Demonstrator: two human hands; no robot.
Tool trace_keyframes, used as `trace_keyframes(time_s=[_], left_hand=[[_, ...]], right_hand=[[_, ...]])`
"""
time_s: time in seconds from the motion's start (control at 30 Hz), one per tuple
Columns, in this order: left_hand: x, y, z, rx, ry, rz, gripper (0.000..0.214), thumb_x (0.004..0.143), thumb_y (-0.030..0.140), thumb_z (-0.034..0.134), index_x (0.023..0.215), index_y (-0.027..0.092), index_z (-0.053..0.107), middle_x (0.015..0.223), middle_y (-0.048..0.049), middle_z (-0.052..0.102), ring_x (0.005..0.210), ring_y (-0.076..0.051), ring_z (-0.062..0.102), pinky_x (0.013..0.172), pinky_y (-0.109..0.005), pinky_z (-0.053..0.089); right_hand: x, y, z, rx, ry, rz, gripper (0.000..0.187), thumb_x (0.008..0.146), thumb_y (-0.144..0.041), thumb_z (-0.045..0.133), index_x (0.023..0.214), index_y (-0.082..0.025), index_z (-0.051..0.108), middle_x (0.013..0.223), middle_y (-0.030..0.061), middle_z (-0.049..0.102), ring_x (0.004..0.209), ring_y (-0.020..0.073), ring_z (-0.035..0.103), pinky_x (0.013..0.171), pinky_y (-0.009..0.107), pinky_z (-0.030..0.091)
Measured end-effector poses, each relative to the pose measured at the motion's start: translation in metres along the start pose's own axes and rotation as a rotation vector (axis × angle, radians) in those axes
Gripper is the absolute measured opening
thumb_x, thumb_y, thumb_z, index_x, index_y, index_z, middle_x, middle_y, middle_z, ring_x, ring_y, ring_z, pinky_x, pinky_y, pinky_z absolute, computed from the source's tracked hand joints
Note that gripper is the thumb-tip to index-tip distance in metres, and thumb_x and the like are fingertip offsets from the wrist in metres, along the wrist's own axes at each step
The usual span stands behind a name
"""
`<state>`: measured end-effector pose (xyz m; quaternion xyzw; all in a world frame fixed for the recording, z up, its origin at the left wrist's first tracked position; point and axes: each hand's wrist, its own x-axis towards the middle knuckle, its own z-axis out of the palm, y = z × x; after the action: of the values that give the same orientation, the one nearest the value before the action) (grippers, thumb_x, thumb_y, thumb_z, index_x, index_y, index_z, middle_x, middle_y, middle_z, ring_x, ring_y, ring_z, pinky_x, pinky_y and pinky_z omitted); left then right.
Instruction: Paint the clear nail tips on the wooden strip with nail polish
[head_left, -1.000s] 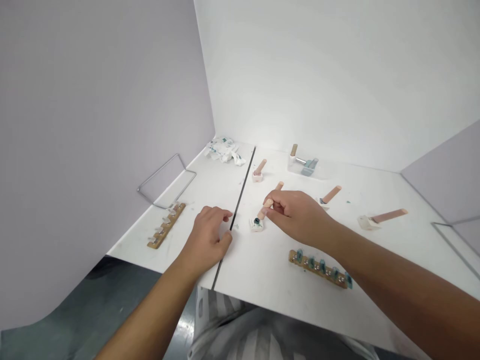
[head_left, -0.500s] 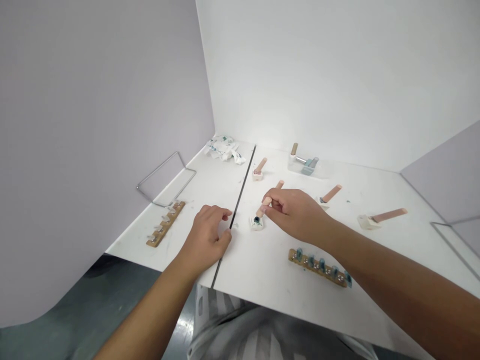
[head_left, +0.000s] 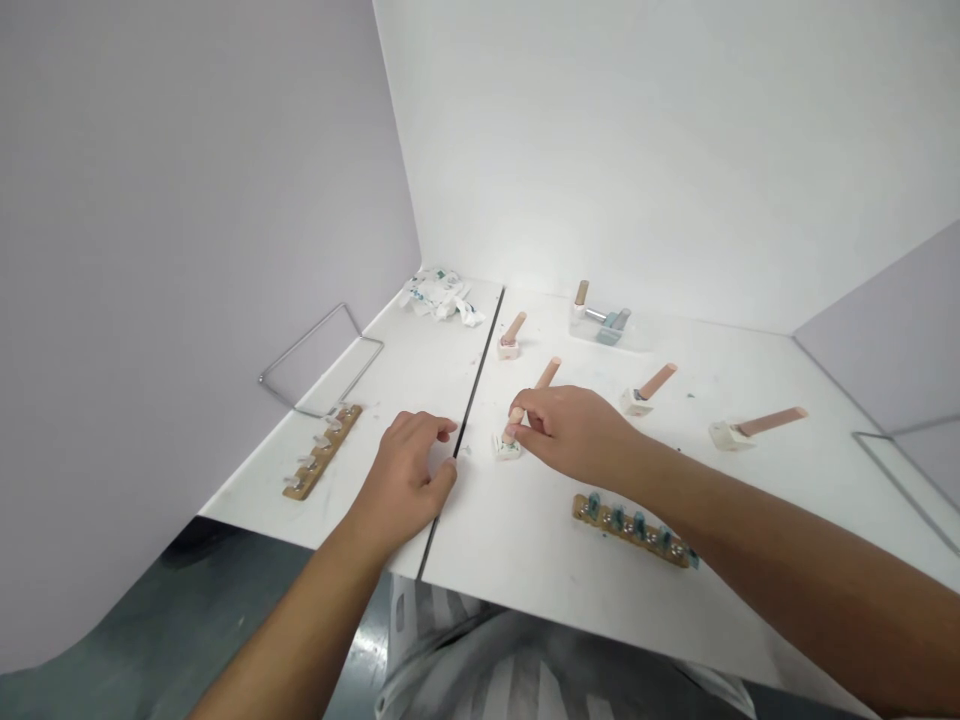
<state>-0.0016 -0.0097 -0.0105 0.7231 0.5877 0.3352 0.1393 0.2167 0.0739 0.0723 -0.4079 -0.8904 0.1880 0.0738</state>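
Note:
My right hand (head_left: 559,425) pinches the pale pink cap (head_left: 513,424) of a small white nail polish bottle (head_left: 507,448). The cap sits tilted at the bottle's mouth, and the dark opening is now covered. My left hand (head_left: 412,470) rests on the table to the left of the bottle, fingers curved and apart, holding nothing. Below my right hand lies a wooden strip (head_left: 634,533) bearing several teal nail tips (head_left: 639,524). A second wooden strip (head_left: 324,455) with several clear nail tips lies farther left. Another pink cap (head_left: 550,372) rises behind my right hand; its base is hidden.
More nail polish bottles stand at the back (head_left: 509,349), to the right (head_left: 636,402) and far right (head_left: 731,436). A clear plastic tray (head_left: 634,336) holds several bottles. Crumpled white tissues (head_left: 441,296) lie in the back-left corner. A metal wire frame (head_left: 304,345) stands at the left panel.
My right hand has brought the cap down and left onto the bottle's mouth, covering the dark opening. My left hand has barely moved. The view has shifted slightly.

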Motion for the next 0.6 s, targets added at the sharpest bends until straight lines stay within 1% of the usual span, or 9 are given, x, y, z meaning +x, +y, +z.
trace_keyframes(time_s=[0.13,0.23,0.27,0.33,0.4,0.5,0.53,0.6], left_hand=[[0.002,-0.001,0.000,0.003,-0.001,0.011,0.028,0.083,0.020,0.051,0.110,0.016,0.058,0.098,-0.0078,0.061,0.097,-0.026,0.051,0.088,-0.045,0.044],[0.003,-0.002,0.000,0.015,-0.007,0.010,0.028,0.083,0.020,0.050,0.109,0.017,0.058,0.100,-0.0075,0.061,0.100,-0.027,0.051,0.088,-0.044,0.044],[0.003,-0.002,-0.001,0.019,-0.010,0.006,0.028,0.083,0.020,0.050,0.109,0.017,0.058,0.100,-0.0072,0.061,0.101,-0.027,0.051,0.088,-0.044,0.045],[0.002,-0.003,-0.001,0.025,-0.018,-0.003,0.029,0.083,0.020,0.049,0.110,0.018,0.057,0.101,-0.0065,0.061,0.101,-0.027,0.052,0.088,-0.043,0.045],[0.002,-0.003,-0.001,0.038,-0.021,-0.010,0.030,0.083,0.021,0.049,0.112,0.019,0.057,0.101,-0.0058,0.061,0.101,-0.026,0.052,0.088,-0.042,0.046],[0.003,-0.004,0.000,0.046,-0.028,-0.025,0.031,0.082,0.021,0.049,0.112,0.021,0.058,0.102,-0.0055,0.061,0.103,-0.026,0.053,0.083,-0.039,0.048],[0.004,-0.004,0.001,0.047,-0.033,-0.028,0.031,0.082,0.021,0.050,0.112,0.021,0.058,0.103,-0.0055,0.062,0.104,-0.026,0.053,0.083,-0.039,0.048],[0.005,-0.004,0.002,0.061,-0.043,-0.022,0.030,0.082,0.023,0.051,0.111,0.021,0.058,0.103,-0.0055,0.062,0.104,-0.026,0.054,0.085,-0.039,0.048]], right_hand=[[0.003,0.003,0.007,-0.004,-0.019,-0.004,0.017,0.091,-0.032,0.052,0.085,-0.023,0.065,0.067,-0.0023,0.064,0.062,0.0136,0.055,0.057,0.025,0.030],[0.004,0.003,0.005,-0.014,-0.014,0.001,0.016,0.088,-0.033,0.055,0.087,-0.022,0.067,0.068,-0.0022,0.065,0.062,0.0140,0.055,0.057,0.026,0.030],[0.003,0.002,0.003,-0.016,-0.011,0.006,0.017,0.088,-0.033,0.056,0.091,-0.021,0.068,0.069,-0.0018,0.065,0.063,0.0143,0.055,0.057,0.027,0.031],[-0.004,0.003,-0.004,-0.017,0.002,0.020,0.026,0.087,-0.037,0.057,0.105,-0.020,0.068,0.070,-0.0009,0.065,0.065,0.0153,0.056,0.058,0.027,0.032],[-0.018,0.009,-0.013,0.010,0.030,0.050,0.036,0.089,-0.041,0.056,0.116,-0.020,0.065,0.068,-0.0012,0.062,0.065,0.0156,0.056,0.058,0.027,0.035],[-0.056,0.032,-0.027,0.173,0.116,0.143,0.036,0.090,-0.043,0.056,0.120,-0.024,0.063,0.064,-0.0036,0.055,0.059,0.0137,0.052,0.056,0.027,0.038],[-0.073,0.043,-0.031,0.233,0.168,0.148,0.036,0.091,-0.043,0.055,0.121,-0.025,0.062,0.064,-0.0038,0.054,0.058,0.0132,0.051,0.056,0.028,0.040],[-0.108,0.070,-0.033,0.310,0.345,0.148,0.032,0.091,-0.043,0.056,0.116,-0.025,0.063,0.065,-0.0032,0.053,0.058,0.0130,0.049,0.058,0.029,0.041]])
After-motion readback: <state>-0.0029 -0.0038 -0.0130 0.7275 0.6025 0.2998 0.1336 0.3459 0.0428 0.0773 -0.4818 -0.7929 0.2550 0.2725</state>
